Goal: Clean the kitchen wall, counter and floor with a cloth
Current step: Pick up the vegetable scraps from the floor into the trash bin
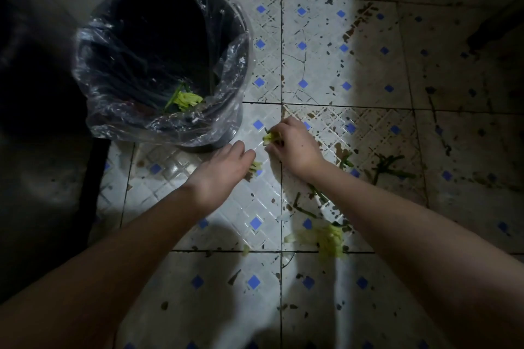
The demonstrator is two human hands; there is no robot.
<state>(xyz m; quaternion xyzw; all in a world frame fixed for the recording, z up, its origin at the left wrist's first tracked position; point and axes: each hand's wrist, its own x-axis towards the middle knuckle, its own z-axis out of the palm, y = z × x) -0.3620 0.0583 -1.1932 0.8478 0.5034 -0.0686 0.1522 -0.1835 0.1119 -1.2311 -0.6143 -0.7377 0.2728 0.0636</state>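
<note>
Right hand [295, 144]: fingers curled, pinching a green scrap [269, 137] just beside the bin [226, 139].
Left hand [224, 164]: fingertips bent onto a pale scrap [256, 166] — gripped or only touched, cannot tell.
Cloth: not in sight.
Floor [255, 292]: stained tiles, leaf pile [329, 238] near the right forearm.
Advice: clear every scrap into the bin first — then wipe.
</note>
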